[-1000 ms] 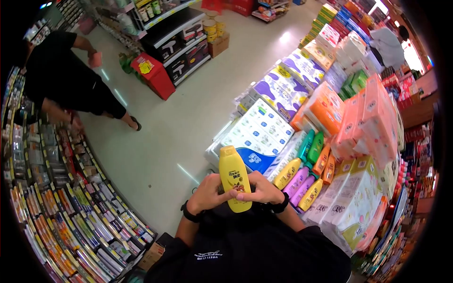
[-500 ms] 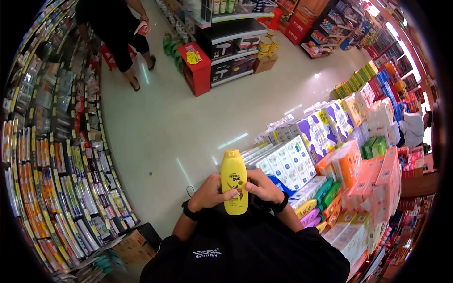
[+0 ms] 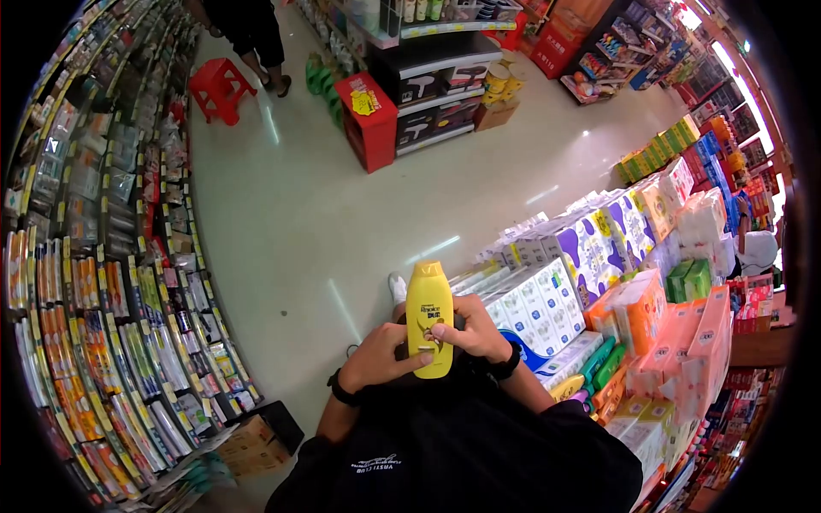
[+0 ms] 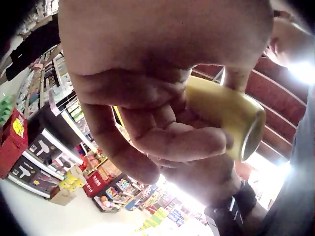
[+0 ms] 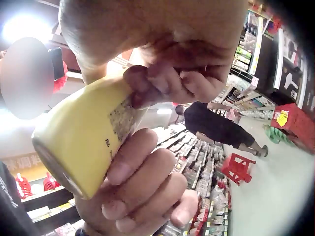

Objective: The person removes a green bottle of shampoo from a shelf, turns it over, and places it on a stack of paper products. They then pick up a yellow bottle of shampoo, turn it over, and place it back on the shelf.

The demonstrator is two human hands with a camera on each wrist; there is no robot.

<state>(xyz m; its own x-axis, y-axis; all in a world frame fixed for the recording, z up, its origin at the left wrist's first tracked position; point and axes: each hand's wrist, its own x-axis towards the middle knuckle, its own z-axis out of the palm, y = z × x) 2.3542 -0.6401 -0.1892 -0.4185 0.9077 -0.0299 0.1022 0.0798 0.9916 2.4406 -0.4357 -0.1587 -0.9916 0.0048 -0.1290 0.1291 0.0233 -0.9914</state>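
A yellow bottle [image 3: 429,318] with a printed front label stands nearly upright between both hands, in front of the black shirt. My left hand [image 3: 376,357] grips its lower left side, thumb across the front. On its right side my right hand [image 3: 477,330] holds it, thumb on the label. In the left wrist view, curled fingers of the left hand [image 4: 157,113] lie behind the bottle [image 4: 221,110]. Seen from the right wrist, the bottle [image 5: 83,132] shows its base and a back label, with fingers of both hands around it.
Packed shelves [image 3: 128,282] line the left side. Tissue packs [image 3: 539,303] and several coloured bottles [image 3: 609,366] are stacked at the right. Farther off are a red stool [image 3: 222,90], a red box [image 3: 368,124] and a person in black [image 3: 248,34].
The head view has swung, so the tissue stack sits farther right and lower. The person in black has moved toward the top, and the red stool shows fully. Both hands still hold the bottle.
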